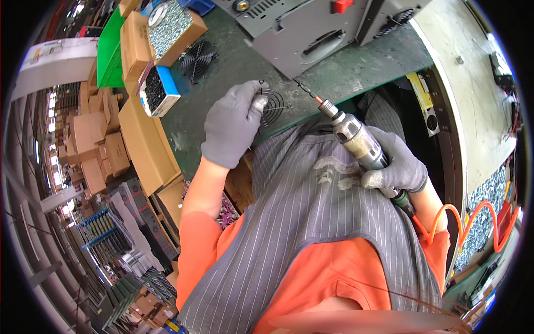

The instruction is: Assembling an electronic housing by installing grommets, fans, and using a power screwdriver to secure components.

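Note:
My left hand [233, 123], in a grey work glove, pinches a round black wire fan guard [273, 106] at its edge, over the near edge of the green worktop. My right hand [399, 162], gloved the same way, is wrapped around a pneumatic screwdriver [359, 141]. Its bit points up and left, toward the grey metal housing [289, 47]; whether a screw sits on the tip is too small to tell. The housing stands at the far side of the bench, with an oval cut-out and a red switch [341, 6]. Tip and guard are apart.
More black fan guards [197, 60] lie on the worktop [233, 64]. At the left stand a carton of small metal parts [173, 34], a small box of black screws [158, 92] and a green bin [110, 53]. An orange coiled hose [485, 207] hangs at my right.

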Action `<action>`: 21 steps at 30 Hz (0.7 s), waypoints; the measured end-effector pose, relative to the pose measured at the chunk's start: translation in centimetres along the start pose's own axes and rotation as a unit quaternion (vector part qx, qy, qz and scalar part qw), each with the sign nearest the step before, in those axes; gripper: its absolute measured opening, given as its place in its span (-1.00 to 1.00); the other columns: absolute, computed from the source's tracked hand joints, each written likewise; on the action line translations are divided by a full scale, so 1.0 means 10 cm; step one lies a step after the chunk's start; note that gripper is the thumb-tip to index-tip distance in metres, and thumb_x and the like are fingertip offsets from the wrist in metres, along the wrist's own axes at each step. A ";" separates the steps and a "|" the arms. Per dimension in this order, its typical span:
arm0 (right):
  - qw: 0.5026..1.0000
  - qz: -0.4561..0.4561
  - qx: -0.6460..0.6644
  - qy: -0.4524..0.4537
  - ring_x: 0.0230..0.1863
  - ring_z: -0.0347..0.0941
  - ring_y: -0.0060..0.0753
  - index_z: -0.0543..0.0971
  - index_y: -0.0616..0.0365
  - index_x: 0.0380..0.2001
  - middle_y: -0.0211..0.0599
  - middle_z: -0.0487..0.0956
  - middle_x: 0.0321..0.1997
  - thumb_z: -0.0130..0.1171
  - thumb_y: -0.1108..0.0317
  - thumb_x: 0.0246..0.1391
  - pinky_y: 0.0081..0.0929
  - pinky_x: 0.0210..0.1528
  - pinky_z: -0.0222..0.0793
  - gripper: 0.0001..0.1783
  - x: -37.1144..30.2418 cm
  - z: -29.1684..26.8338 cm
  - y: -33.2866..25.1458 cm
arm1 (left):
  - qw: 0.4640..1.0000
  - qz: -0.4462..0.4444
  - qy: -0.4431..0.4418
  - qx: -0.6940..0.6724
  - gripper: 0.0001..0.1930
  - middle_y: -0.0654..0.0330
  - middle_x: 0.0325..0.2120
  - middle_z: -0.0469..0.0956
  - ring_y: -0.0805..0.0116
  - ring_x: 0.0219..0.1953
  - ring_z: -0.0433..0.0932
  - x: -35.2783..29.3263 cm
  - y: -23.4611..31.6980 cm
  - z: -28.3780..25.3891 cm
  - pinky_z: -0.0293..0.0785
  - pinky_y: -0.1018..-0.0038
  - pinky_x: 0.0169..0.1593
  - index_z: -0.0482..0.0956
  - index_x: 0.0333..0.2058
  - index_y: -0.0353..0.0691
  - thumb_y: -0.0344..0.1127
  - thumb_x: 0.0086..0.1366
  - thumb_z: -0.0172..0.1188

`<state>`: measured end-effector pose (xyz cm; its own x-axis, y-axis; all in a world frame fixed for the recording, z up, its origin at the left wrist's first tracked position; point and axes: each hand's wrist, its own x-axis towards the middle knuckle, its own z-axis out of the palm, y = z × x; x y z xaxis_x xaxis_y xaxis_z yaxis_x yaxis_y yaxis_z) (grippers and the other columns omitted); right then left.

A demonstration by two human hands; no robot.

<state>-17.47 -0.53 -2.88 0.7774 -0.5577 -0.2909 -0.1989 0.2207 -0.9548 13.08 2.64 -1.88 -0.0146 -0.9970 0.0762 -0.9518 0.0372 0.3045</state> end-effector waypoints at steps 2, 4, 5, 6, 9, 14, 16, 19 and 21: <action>0.999 -0.002 0.033 0.002 -0.11 0.43 -0.44 0.42 0.30 -0.01 -0.25 0.50 -0.14 0.48 0.25 -0.43 -0.45 0.01 0.31 -0.20 -0.08 -0.02 0.02 | 1.000 0.010 0.006 0.002 -0.69 0.09 -0.30 0.57 0.10 -0.27 0.56 0.02 0.31 -0.11 0.47 0.35 -0.22 0.55 -0.21 -0.15 -0.16 0.10 0.26; 0.999 0.016 0.041 0.013 -0.08 0.41 -0.41 0.43 0.30 -0.02 -0.24 0.47 -0.11 0.49 0.21 -0.41 -0.45 0.03 0.29 -0.20 -0.14 -0.03 -0.02 | 0.999 0.032 0.030 0.020 -0.78 0.14 -0.41 0.59 0.13 -0.37 0.58 0.10 0.54 -0.13 0.48 0.36 -0.31 0.59 -0.30 -0.11 -0.16 0.12 0.24; 0.999 0.015 0.042 0.023 -0.08 0.41 -0.41 0.43 0.30 -0.02 -0.24 0.47 -0.11 0.49 0.21 -0.41 -0.45 0.03 0.29 -0.20 -0.16 -0.03 -0.02 | 0.999 0.042 0.029 0.019 -0.78 0.14 -0.41 0.59 0.13 -0.37 0.58 0.14 0.58 -0.12 0.48 0.36 -0.31 0.59 -0.30 -0.11 -0.16 0.12 0.24; 0.998 0.009 0.044 0.032 -0.08 0.41 -0.41 0.43 0.30 -0.02 -0.23 0.48 -0.11 0.49 0.21 -0.40 -0.45 0.03 0.29 -0.20 -0.19 -0.03 -0.02 | 0.998 0.045 0.032 0.031 -0.78 0.14 -0.41 0.59 0.13 -0.38 0.57 0.19 0.63 -0.12 0.48 0.35 -0.32 0.59 -0.30 -0.11 -0.16 0.11 0.24; 0.998 -0.003 0.043 0.054 -0.10 0.42 -0.39 0.42 0.30 -0.02 -0.23 0.49 -0.13 0.49 0.21 -0.37 -0.46 0.01 0.30 -0.22 -0.25 -0.06 0.02 | 0.995 0.071 0.047 0.059 -0.78 0.15 -0.41 0.58 0.13 -0.40 0.57 0.30 0.74 -0.09 0.47 0.34 -0.34 0.58 -0.30 -0.09 -0.16 0.11 0.25; 0.995 -0.009 0.076 0.062 -0.17 0.42 -0.47 0.42 0.30 -0.02 -0.30 0.48 -0.20 0.46 0.21 -0.34 -0.47 -0.07 0.34 -0.24 -0.30 -0.10 0.17 | 0.990 0.100 0.050 0.088 -0.78 0.16 -0.42 0.57 0.15 -0.42 0.56 0.38 0.90 -0.08 0.46 0.34 -0.35 0.58 -0.28 -0.08 -0.16 0.10 0.25; 0.993 -0.008 0.099 0.064 -0.18 0.41 -0.49 0.42 0.29 -0.02 -0.32 0.48 -0.22 0.45 0.21 -0.34 -0.48 -0.09 0.35 -0.24 -0.31 -0.12 0.18 | 0.987 0.118 0.052 0.097 -0.78 0.17 -0.44 0.56 0.16 -0.42 0.55 0.41 0.95 -0.06 0.46 0.35 -0.36 0.58 -0.29 -0.08 -0.17 0.10 0.25; 0.989 0.015 0.137 0.058 -0.25 0.40 -0.55 0.42 0.29 -0.03 -0.36 0.46 -0.25 0.44 0.22 -0.34 -0.53 -0.17 0.35 -0.26 -0.28 -0.14 0.15 | 0.970 0.170 0.077 0.155 -0.79 0.25 -0.50 0.49 0.24 -0.50 0.53 0.45 0.95 -0.03 0.45 0.37 -0.44 0.52 -0.23 -0.01 -0.21 0.13 0.18; 0.986 -0.036 0.148 0.066 -0.28 0.37 -0.57 0.42 0.28 -0.03 -0.39 0.45 -0.27 0.43 0.21 -0.33 -0.57 -0.21 0.34 -0.27 -0.23 -0.17 0.24 | 0.965 0.188 0.089 0.160 -0.76 0.26 -0.49 0.49 0.26 -0.50 0.53 0.50 0.93 0.01 0.46 0.39 -0.43 0.51 -0.19 -0.01 -0.24 0.13 0.17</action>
<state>-20.69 -0.09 -4.57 0.6948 -0.6758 -0.2462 0.0523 0.3889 -0.9198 4.16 -1.98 1.26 -0.3508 -0.8891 0.2941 -0.9360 0.3422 -0.0820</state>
